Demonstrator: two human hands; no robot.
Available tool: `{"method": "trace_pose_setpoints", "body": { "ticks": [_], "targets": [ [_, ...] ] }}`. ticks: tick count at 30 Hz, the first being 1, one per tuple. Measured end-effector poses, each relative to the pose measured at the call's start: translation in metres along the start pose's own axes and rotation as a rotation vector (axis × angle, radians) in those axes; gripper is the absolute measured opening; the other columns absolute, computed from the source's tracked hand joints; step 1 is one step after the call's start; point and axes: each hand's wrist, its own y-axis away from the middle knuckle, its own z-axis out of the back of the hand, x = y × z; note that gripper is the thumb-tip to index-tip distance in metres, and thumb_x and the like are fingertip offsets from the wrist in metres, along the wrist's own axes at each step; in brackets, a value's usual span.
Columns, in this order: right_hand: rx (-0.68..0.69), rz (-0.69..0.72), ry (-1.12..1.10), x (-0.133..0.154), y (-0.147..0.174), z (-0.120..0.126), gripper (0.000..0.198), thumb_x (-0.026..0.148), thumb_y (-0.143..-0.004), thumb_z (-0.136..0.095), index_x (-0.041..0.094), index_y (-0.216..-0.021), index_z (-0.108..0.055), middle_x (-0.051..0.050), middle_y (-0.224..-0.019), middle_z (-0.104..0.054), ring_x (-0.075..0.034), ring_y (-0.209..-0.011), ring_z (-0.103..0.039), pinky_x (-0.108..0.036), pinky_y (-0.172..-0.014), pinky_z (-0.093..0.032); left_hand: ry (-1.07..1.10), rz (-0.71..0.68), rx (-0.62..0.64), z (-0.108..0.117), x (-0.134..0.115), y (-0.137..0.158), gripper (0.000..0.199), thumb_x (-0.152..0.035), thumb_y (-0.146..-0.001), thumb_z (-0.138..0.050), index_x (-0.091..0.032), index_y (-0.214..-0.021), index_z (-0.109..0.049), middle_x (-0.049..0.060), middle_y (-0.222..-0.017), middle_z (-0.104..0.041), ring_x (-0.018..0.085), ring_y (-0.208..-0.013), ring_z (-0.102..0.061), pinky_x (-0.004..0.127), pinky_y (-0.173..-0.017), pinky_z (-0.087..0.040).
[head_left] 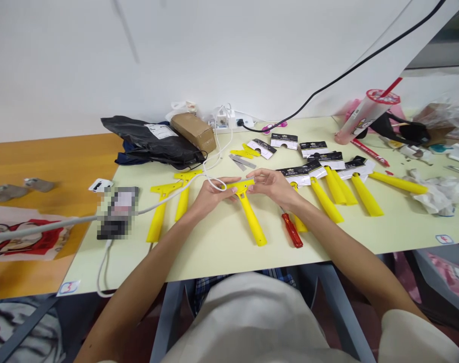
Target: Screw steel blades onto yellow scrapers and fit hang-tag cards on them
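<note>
Between my two hands is a yellow scraper [249, 212], its handle pointing down toward me and a thin metal blade along its head. My left hand [214, 194] pinches the left end of the head. The right end is gripped by my right hand [273, 186]. A red-handled screwdriver [291, 230] lies below my right wrist, partly beside another yellow handle. Left of my left hand lie two yellow scrapers without cards, one nearer [158, 214] and one farther [183, 201]. Loose metal blades [242, 162] and yellow blade covers [244, 152] lie beyond my hands.
Several carded yellow scrapers [327, 200] lie to the right. Cardboard header cards [284, 140], a black bag [154, 141] and a brown box [193, 130] sit near the wall. A white cable [169, 194] crosses the left side. A tall cup [365, 116] stands at back right.
</note>
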Motion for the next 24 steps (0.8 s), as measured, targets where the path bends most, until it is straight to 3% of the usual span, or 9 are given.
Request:
{"method": "trace_pose_setpoints", "body": {
  "ticks": [6,16,20,24],
  "targets": [
    [0.011,0.036,0.0,-0.005,-0.003,0.001,0.046,0.05,-0.077,-0.101,0.02,-0.106,-0.083,-0.005,-0.1,-0.085,-0.022,-0.093,-0.082,-0.042,-0.099,-0.069,-0.004,-0.026,-0.02,-0.001,0.003,-0.001,0.063,-0.052,-0.08,-0.098,-0.019,-0.131,-0.085,0.013,-0.109,-0.087,0.03,-0.089,-0.086,0.043,-0.091,-0.068],
    [-0.055,0.065,-0.001,-0.008,-0.005,0.001,0.047,0.049,-0.073,-0.104,0.02,-0.103,-0.083,-0.006,-0.098,-0.084,-0.021,-0.089,-0.081,-0.043,-0.096,-0.07,0.016,-0.024,-0.082,-0.007,0.0,0.0,0.067,-0.052,-0.076,-0.1,-0.017,-0.131,-0.082,0.012,-0.104,-0.086,0.029,-0.087,-0.086,0.042,-0.087,-0.07],
    [-0.142,0.133,-0.023,-0.006,-0.005,-0.001,0.045,0.051,-0.075,-0.102,0.022,-0.104,-0.082,-0.003,-0.099,-0.084,-0.022,-0.096,-0.081,-0.043,-0.099,-0.07,0.189,-0.037,-0.219,-0.018,0.001,-0.002,0.052,-0.05,-0.076,-0.1,-0.016,-0.11,-0.082,0.009,-0.1,-0.084,0.026,-0.088,-0.085,0.043,-0.09,-0.071],
    [-0.16,0.162,-0.023,0.001,-0.003,0.0,0.046,0.051,-0.074,-0.102,0.023,-0.104,-0.08,-0.002,-0.097,-0.083,-0.022,-0.094,-0.079,-0.045,-0.1,-0.069,0.276,-0.031,-0.268,-0.029,-0.005,-0.003,0.045,-0.05,-0.077,-0.099,-0.015,-0.099,-0.08,0.009,-0.099,-0.084,0.023,-0.087,-0.083,0.042,-0.091,-0.07]
  ]
}}
